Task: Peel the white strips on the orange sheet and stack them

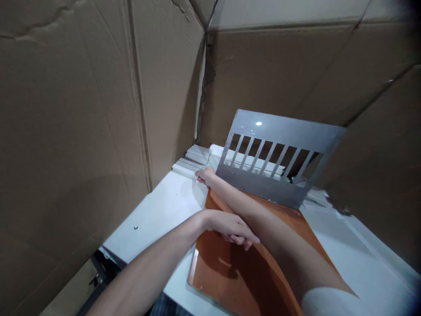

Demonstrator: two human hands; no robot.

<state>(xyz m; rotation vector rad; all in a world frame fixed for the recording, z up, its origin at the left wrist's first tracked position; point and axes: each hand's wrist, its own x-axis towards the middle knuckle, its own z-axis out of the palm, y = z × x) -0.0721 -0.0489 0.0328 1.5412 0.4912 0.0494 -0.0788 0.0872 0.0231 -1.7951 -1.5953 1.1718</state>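
While tall cardboard walls [82, 109] boxed in your corner, the white table [154, 210] ran right up to them, and the orange-brown board [230, 272] lay on it right in front of you. The grey slotted panel [289, 125] stood tilted at the board's far end, some white pieces [217, 152] showing through its slots, and the white stacks [187, 166] sat off to its left, near the corner. Your right forearm [259, 213] crossed the board, so your right hand [205, 174] was at the nearer stack, fingers bent in; couldn't tell if it pinched anything. Your left hand [232, 226] was over the board beside that forearm, fingers loosely curled, contents hidden. Oh, and a tiny dark curl [136, 228] lay on the table to the left
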